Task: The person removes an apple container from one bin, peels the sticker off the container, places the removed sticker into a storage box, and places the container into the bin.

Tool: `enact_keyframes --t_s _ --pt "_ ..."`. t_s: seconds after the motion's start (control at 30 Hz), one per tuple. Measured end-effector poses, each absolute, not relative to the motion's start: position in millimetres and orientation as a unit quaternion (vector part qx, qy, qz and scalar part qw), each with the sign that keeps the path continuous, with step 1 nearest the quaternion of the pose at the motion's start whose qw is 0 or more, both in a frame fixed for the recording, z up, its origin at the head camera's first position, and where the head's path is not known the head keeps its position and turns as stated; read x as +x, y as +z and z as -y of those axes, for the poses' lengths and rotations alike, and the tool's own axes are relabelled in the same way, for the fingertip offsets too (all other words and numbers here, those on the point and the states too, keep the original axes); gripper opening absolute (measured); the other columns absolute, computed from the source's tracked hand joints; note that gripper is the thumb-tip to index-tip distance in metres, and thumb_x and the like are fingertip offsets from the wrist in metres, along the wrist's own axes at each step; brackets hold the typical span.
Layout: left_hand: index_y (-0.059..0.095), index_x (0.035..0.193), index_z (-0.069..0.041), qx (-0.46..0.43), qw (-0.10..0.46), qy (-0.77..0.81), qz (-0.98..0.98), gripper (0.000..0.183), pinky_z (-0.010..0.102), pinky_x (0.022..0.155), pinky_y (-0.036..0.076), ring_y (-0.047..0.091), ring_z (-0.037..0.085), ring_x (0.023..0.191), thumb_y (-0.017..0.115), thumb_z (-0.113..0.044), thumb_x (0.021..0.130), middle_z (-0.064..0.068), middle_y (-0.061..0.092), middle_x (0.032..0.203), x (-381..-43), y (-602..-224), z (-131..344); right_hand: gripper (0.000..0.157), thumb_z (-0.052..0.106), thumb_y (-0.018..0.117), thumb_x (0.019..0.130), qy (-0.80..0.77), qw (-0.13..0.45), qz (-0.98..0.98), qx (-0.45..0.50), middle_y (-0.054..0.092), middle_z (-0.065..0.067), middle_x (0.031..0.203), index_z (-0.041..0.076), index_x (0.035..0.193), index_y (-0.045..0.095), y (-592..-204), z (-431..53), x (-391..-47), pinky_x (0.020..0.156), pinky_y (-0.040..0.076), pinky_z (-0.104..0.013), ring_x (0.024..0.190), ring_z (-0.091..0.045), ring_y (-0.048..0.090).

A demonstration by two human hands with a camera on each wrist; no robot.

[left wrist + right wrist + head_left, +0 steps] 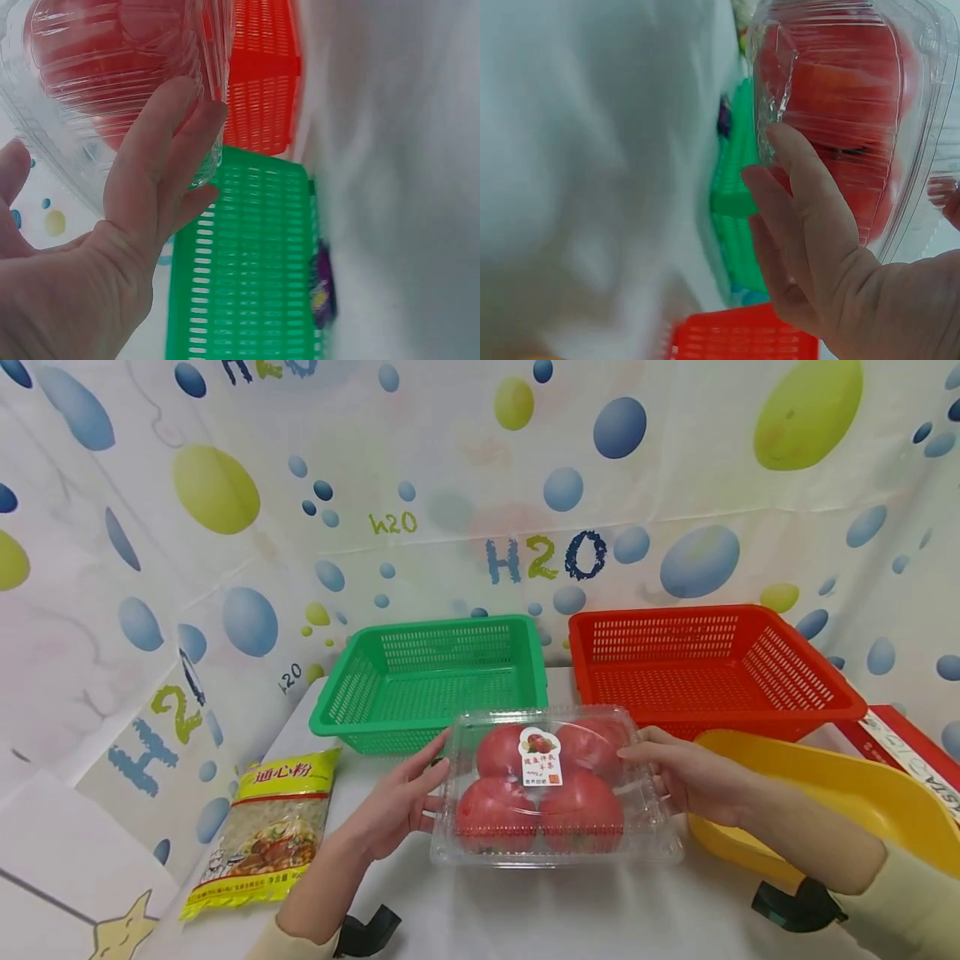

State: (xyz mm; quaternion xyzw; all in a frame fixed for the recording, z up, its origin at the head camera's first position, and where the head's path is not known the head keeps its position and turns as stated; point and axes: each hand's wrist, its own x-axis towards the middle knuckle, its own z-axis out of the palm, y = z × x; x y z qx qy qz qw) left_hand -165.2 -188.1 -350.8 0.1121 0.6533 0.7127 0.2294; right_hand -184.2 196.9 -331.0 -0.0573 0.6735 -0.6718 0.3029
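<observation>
Both hands hold a clear plastic clamshell box [652,827] of large red tomatoes [498,814] above the white table [480,918]. A white label [542,758] is stuck on its lid. My left hand [401,806] grips the left side, its fingers [146,157] reaching under the box and its thumb by the upper edge. At the opposite side is my right hand [693,777], with fingers [814,187] against the underside and the thumb up by the lid. In the head view, the box hides parts of the fingers of both hands.
A green basket [431,722] and a red basket [712,718] stand behind the box. To the right are a yellow tray [817,785] and a red box [911,760]. A yellow-ended bag of pasta [273,827] lies at left. A patterned curtain [450,468] hangs behind.
</observation>
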Motion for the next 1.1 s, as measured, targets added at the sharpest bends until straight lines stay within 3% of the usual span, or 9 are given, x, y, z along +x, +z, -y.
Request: enact_keyframes --t_s 0.27,0.43,0.57,0.97,1.1 --pt "0.008 0.164 -0.021 0.089 0.271 0.713 -0.641 0.074 0.042 0.087 0.057 0.069 0.027 0.105 0.051 -0.035 0.107 0.025 0.033 0.155 -164.3 -369.5 190.0 0.057 0.037 0.061 0.100 -0.663 0.312 -0.680 0.004 0.053 -0.010 0.130 0.009 0.139 0.031 -350.6 -188.2 -179.1 0.088 0.054 -0.037 0.110 -0.027 0.056" --pt "0.007 0.164 -0.017 0.071 0.272 0.695 -0.662 0.076 0.052 0.095 0.052 0.054 0.039 0.128 0.052 -0.036 0.106 0.027 0.029 0.158 -171.3 -377.8 187.4 0.054 0.036 0.060 0.101 -0.666 0.300 -0.682 0.030 0.050 -0.013 0.130 0.006 0.137 0.033 -361.7 -183.6 -181.9 0.086 0.055 -0.036 0.112 -0.028 0.052" --pt "0.009 0.164 -0.016 0.063 0.263 0.675 -0.686 0.076 0.060 0.099 0.047 0.043 0.047 0.135 0.053 -0.037 0.105 0.028 0.028 0.158 -178.7 -382.7 184.1 0.060 0.035 0.060 0.101 -0.672 0.291 -0.679 0.053 0.041 -0.017 0.139 0.004 0.141 0.029 -366.4 -180.6 -185.7 0.089 0.055 -0.037 0.122 -0.032 0.043" --pt "0.012 0.163 -0.013 0.047 0.252 0.663 -0.703 0.074 0.054 0.094 0.052 0.053 0.031 0.113 0.053 -0.034 0.106 0.023 0.027 0.156 -189.0 -392.7 180.4 0.069 0.039 0.068 0.096 -0.639 0.262 -0.720 0.067 0.041 -0.017 0.134 0.001 0.144 0.035 -371.5 -180.6 -195.3 0.087 0.053 -0.034 0.120 -0.030 0.039" --pt "0.014 0.163 -0.012 0.045 0.251 0.665 -0.702 0.076 0.054 0.094 0.052 0.054 0.029 0.112 0.055 -0.037 0.104 0.024 0.030 0.154 -189.8 -395.4 182.0 0.056 0.037 0.067 0.097 -0.643 0.273 -0.713 0.063 0.047 -0.016 0.132 0.001 0.136 0.048 -368.3 -185.0 -197.9 0.089 0.054 -0.036 0.119 -0.031 0.043"
